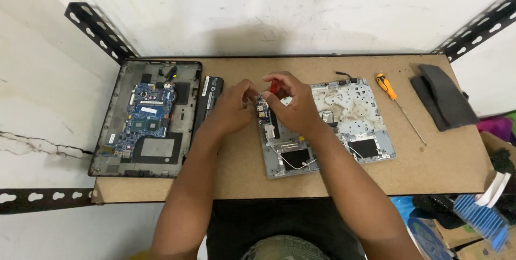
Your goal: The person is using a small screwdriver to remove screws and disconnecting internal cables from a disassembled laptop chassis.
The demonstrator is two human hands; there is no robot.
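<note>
Both hands meet over a small circuit board at the left edge of the grey laptop keyboard shell point(328, 125), mid-tabletop.

Left hand point(232, 107) pinches the small blue circuit board point(262, 108); right hand point(294, 104) is curled round a red-handled screwdriver point(274, 86). The board looks light, stiff and fragile, best held by its edges.

Two bare forearms in view, no sleeves showing up to the elbow and a bit past. No watch, bands, rings or gloves visible on the left hand point(232, 105) or the right hand point(294, 108). Fingernails short as far as the view shows. Lower frame edge: dark, black-looking garment across the torso or lap, plain, with a greyish-green patterned patch at bottom centre, too dim to tell what it is.
</note>
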